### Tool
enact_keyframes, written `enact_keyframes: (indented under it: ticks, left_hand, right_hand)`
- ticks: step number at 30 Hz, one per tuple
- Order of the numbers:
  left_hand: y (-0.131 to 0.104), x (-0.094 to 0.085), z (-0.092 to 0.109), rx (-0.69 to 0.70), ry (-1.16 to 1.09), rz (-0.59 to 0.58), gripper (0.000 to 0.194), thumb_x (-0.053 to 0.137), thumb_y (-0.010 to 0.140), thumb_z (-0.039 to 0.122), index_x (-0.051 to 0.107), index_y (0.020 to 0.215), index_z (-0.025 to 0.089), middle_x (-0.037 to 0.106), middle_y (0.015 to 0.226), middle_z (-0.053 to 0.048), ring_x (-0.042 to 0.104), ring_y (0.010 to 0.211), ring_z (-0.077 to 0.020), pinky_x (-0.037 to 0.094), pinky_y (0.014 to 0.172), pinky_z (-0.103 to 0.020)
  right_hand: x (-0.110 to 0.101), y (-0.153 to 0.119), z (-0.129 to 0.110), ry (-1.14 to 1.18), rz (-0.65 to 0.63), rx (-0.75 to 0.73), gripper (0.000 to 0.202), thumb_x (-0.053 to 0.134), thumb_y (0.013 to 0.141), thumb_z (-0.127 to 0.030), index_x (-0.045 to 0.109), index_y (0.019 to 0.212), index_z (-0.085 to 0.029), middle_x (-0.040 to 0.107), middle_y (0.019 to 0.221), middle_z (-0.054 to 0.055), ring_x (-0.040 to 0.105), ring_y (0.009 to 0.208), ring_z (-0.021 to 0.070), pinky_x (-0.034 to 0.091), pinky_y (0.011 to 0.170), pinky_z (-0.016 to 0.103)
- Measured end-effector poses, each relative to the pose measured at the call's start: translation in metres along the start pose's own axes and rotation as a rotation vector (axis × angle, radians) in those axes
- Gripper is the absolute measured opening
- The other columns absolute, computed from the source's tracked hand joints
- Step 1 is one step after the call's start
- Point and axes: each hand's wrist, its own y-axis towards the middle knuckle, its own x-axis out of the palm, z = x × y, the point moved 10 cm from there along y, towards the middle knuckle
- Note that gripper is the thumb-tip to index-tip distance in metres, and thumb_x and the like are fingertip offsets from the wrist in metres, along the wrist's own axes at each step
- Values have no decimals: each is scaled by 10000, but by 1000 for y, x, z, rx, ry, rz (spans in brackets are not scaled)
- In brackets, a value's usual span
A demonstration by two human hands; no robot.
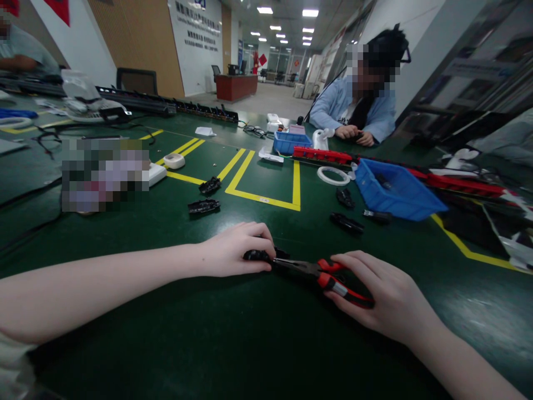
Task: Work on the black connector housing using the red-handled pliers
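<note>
While left fingers point(260, 244) tight on black part point(255, 255), right fingers point(358, 264) snugly around red-handled pliers point(325, 279).

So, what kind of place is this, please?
Probably a shared hand-work area inside an office: a green table marked with yellow lines, red-handled metal pliers near small black parts, and, behind, a dark-red box-shaped desk.

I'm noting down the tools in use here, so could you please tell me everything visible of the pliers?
The pliers have long, tapering grey metal jaws and red-and-black handles that look rubbery, with a pale patch on the lower one. They are above the green table, tip towards the left hand. The right hand holds the handles, which stand apart. The tip is at the black part in the left hand; whether it grips that is unclear.
</note>
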Motion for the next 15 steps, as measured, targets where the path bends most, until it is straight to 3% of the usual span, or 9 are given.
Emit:
enact_keyframes:
  ticks: [11,15]
  left_hand:
    - [-1,0,-5,-45,-120,18,155,696,907,236,692,1055,191,618,1167,-71,602,1101,-237,475,968,-406]
    - [0,-14,-2,-82,-269,126,181,693,890,237,683,1062,180,592,1213,-84,601,1126,-229,494,992,-392]
  right_hand:
    - [-3,1,-1,15,25,-2,399,669,886,-387,594,1220,-183,726,1041,122,724,874,246,622,710,363]
    - [-3,1,-4,-14,22,-15,376,638,914,-398,577,1204,-168,717,1036,134,725,883,245,625,717,363]
